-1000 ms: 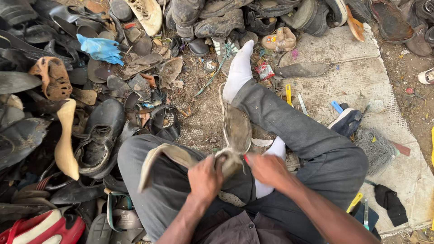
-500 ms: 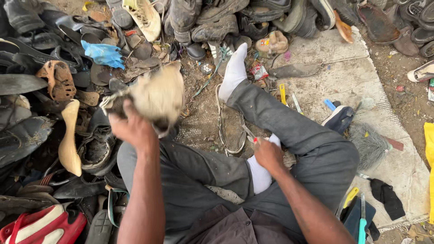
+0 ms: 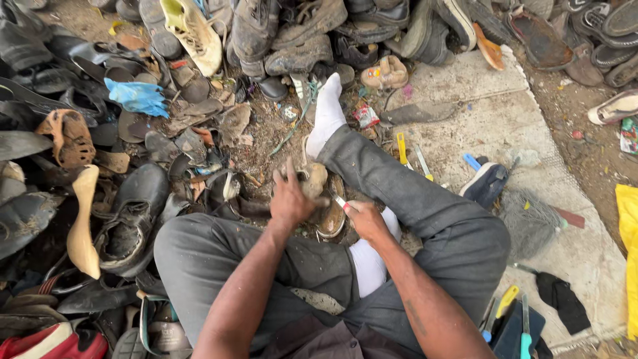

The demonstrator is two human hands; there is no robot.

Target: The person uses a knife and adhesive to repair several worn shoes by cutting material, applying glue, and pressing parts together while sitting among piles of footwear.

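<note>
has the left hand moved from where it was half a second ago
Yes. The left hand has come down and toward the body, from up by the pale wooden shoe form and the shoe pile to the worn shoe by the grey trouser leg.

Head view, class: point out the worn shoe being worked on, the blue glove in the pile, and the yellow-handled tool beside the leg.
worn shoe (image 3: 318, 189), head view, on its dusty upper.
blue glove (image 3: 138, 97), head view, on its crumpled middle.
yellow-handled tool (image 3: 401, 147), head view, on its yellow handle.
</note>
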